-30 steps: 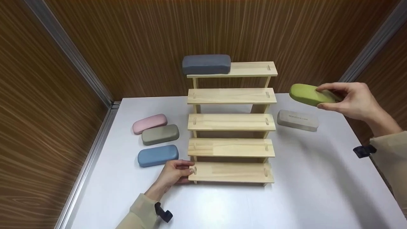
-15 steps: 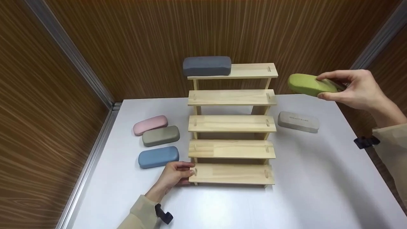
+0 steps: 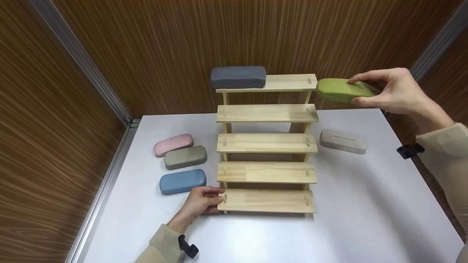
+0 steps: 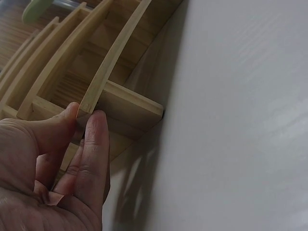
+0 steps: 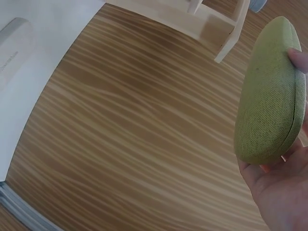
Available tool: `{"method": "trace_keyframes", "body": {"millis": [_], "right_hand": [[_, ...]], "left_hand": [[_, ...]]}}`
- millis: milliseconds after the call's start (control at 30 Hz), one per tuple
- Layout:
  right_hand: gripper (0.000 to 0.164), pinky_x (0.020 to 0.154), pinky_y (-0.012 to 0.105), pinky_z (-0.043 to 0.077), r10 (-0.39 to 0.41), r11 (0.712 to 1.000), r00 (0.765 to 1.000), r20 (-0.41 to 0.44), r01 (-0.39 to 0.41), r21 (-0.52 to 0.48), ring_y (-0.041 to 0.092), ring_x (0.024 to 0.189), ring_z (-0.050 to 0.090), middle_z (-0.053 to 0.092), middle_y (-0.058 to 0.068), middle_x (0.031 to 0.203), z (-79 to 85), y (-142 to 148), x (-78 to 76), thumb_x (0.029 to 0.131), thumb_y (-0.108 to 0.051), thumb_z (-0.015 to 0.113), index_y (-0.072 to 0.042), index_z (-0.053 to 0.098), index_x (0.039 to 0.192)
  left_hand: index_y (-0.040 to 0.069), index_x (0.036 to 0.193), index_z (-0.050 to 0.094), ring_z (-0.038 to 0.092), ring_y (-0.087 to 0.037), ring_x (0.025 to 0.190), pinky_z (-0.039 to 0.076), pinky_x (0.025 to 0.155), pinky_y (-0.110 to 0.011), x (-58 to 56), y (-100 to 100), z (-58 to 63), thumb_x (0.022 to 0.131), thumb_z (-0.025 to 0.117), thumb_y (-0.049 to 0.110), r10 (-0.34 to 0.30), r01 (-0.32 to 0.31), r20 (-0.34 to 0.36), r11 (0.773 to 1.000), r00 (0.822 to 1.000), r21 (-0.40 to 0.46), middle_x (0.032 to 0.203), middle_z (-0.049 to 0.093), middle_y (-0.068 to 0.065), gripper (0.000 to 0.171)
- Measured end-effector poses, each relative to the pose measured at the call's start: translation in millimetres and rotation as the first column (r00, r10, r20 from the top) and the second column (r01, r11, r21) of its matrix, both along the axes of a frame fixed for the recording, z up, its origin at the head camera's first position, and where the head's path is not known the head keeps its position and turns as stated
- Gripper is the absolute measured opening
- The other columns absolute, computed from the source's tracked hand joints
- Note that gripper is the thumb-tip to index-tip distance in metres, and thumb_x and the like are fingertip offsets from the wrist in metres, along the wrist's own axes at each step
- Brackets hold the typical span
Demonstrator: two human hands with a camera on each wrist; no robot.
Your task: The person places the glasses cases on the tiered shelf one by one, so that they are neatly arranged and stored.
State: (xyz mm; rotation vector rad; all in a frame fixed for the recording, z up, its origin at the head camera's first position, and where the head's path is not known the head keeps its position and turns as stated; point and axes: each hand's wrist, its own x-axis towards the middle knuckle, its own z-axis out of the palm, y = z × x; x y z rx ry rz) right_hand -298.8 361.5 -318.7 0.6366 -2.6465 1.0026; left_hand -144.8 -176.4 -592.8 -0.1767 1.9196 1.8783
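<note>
A stepped wooden rack (image 3: 267,143) with several pale shelves stands mid-table. My left hand (image 3: 199,202) pinches the left end of its lowest shelf between thumb and fingers; the left wrist view shows the thumb and a fingertip on the shelf's corner (image 4: 86,107). Up at the right, my right hand (image 3: 393,91) grips a green glasses case (image 3: 338,90) by its right end, in the air beside the top shelf. The right wrist view shows the case's woven cover and seam (image 5: 267,96). On the top shelf's left half lies a dark grey-blue glasses case (image 3: 238,77).
Left of the rack lie a pink glasses case (image 3: 173,144), an olive-grey one (image 3: 185,157) and a blue one (image 3: 182,181). A light grey case (image 3: 343,141) with small lettering lies at the right. Wood-grain walls (image 3: 175,44) enclose the white table (image 3: 263,241).
My right hand has raised the green glasses case and carried it left, close to the right end of the top shelf. My left hand keeps its hold on the lowest shelf.
</note>
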Motion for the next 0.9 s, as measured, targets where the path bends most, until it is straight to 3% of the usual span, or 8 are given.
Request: {"method": "trace_keyframes", "body": {"millis": [200, 467, 667, 900], "right_hand": [[0.045, 0.073, 0.003, 0.052, 0.046, 0.999, 0.999, 0.001, -0.046, -0.019, -0.006, 0.082, 0.069, 0.076, -0.031, 0.102, 4.5, -17.6, -12.4, 0.081, 0.005, 0.093, -0.005, 0.085, 0.125], [0.047, 0.074, 0.004, 0.053, 0.048, 0.998, 0.998, 0.032, -0.047, -0.031, -0.005, 0.084, 0.069, 0.076, -0.030, 0.104, 10.8, -36.6, -27.1, 0.082, 0.003, 0.094, -0.006, 0.085, 0.126], [0.046, 0.075, 0.003, 0.052, 0.053, 0.998, 0.998, 0.014, -0.053, 0.019, -0.006, 0.086, 0.069, 0.074, -0.031, 0.104, 12.0, -52.7, -41.0, 0.082, 0.000, 0.094, -0.010, 0.085, 0.126], [0.047, 0.077, 0.004, 0.051, 0.051, 0.998, 0.998, 0.030, -0.052, 0.042, -0.003, 0.089, 0.068, 0.076, -0.023, 0.108, 10.7, -64.9, -51.7, 0.083, -0.005, 0.095, -0.014, 0.085, 0.128]], "left_hand": [[-0.005, 0.134, 0.077, 0.080, -0.009, 0.089, 0.070, 0.073, -0.025, -1.0, -1.1, -0.6, 0.099, 0.084, 0.008, -0.006, 0.006, -0.015, 1.000, 1.000, 0.009, 0.109, 0.084, 0.001, 0.038], [-0.004, 0.135, 0.077, 0.080, -0.009, 0.090, 0.070, 0.073, -0.025, -3.4, -1.9, -0.9, 0.099, 0.084, 0.009, -0.016, 0.016, -0.016, 1.000, 1.000, 0.009, 0.110, 0.083, 0.003, 0.039], [-0.005, 0.135, 0.077, 0.080, -0.008, 0.088, 0.070, 0.073, -0.025, -2.4, -3.6, 0.9, 0.099, 0.083, 0.009, -0.014, 0.014, -0.017, 1.000, 1.000, 0.007, 0.108, 0.083, 0.003, 0.038], [-0.005, 0.135, 0.077, 0.080, -0.009, 0.088, 0.070, 0.074, -0.026, 0.0, -1.6, 3.4, 0.099, 0.084, 0.008, -0.023, 0.023, -0.021, 1.000, 1.000, -0.001, 0.110, 0.084, -0.002, 0.038]]}}
